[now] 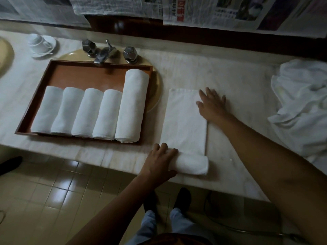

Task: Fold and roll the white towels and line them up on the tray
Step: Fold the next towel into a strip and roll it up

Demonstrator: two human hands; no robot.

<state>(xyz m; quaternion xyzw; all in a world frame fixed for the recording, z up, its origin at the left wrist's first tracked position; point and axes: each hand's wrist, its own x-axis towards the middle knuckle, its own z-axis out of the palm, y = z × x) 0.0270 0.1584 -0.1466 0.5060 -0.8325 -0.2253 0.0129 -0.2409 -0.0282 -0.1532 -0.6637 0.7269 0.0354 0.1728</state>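
Note:
A folded white towel [184,121] lies as a long strip on the marble counter, its near end rolled into a short roll [192,164] at the counter's front edge. My left hand [160,162] grips the left end of that roll, fingers curled over it. My right hand [212,105] lies flat with spread fingers on the strip's far right corner. To the left stands a brown wooden tray [85,73] holding several rolled white towels [88,113] side by side; the rightmost roll [132,105] is longer.
A heap of loose white towels [302,103] lies at the right end of the counter. Behind the tray are a metal tap with two handles [106,53] over a basin, and an upturned cup on a saucer [41,45]. Tiled floor lies below the counter edge.

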